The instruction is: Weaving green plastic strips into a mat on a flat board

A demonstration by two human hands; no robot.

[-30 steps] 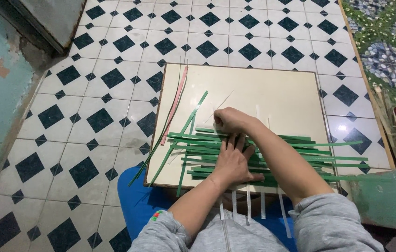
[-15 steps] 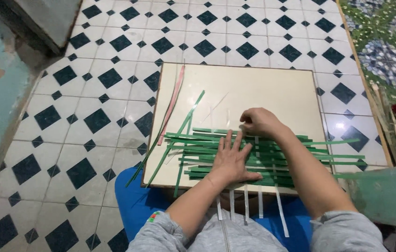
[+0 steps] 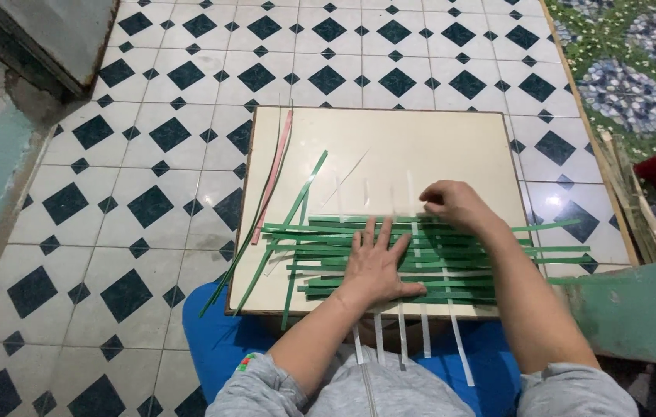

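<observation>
**A:** What does the head view show?

**B:** A pale square board (image 3: 436, 147) lying on the tiled floor (image 3: 150, 208), with a mat of green strips (image 3: 451, 259) being woven on its near half. The green strips run crosswise, from about the board's middle to past its right edge; white strips (image 3: 403, 340) run lengthwise through them and hang over the near edge.

**A:** And the hands?

**B:** The left hand (image 3: 378, 266) lies flat, fingers spread, pressing on the woven part near the near edge. The right hand (image 3: 455, 202) sits at the far side of the mat, its fingertips drawn together on the farthest green strip; what exactly they pinch cannot be told.

**A:** How far along is the weave?

**B:** By judgement, partway. A band of about ten green rows is interlaced and sits close together. The far half of the board is bare. The white strips show only faintly beyond the far row, so how much length remains there is unclear.

**A:** What lies unused?

**B:** Loose green strips (image 3: 297, 205) lie slanted across the left part of the board, some trailing off its near left corner onto the blue cloth (image 3: 220, 340). A pink strip (image 3: 275, 166) lies along the left edge, apart from the mat. These suggest more rows remain.
</observation>
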